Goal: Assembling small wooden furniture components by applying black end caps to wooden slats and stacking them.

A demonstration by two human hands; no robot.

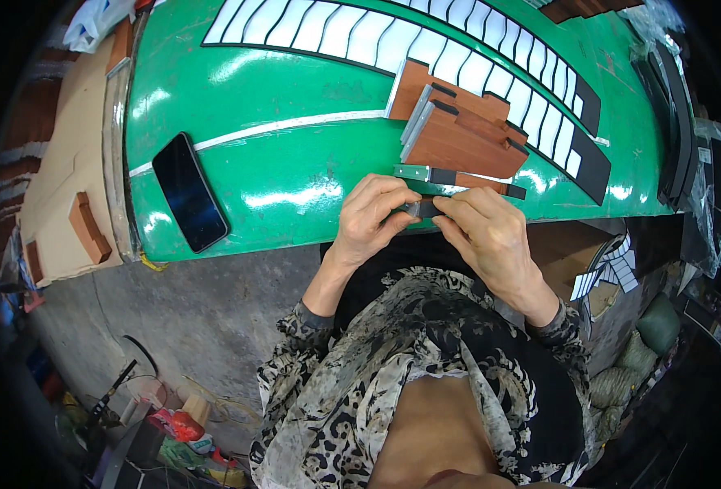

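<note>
Close to the front edge of the green table, my left hand [374,213] and my right hand [489,230] meet, both with fingers pinched together. Between the fingertips is a small dark strip [424,209], mostly covered, so its exact kind is unclear. Just beyond my fingers lies a brown wood-look block [466,180] with a metal end and black pads. Behind it, several similar brown panels [462,145] with silvery edges and small black pads are stacked, overlapping at angles.
Curved black sheets with white-backed strips [377,39] span the far side of the green table [295,155]. A black phone [190,192] lies at left. Cardboard [63,163] with brown blocks [89,228] adjoins it. Black strips in plastic [677,122] sit at the right edge.
</note>
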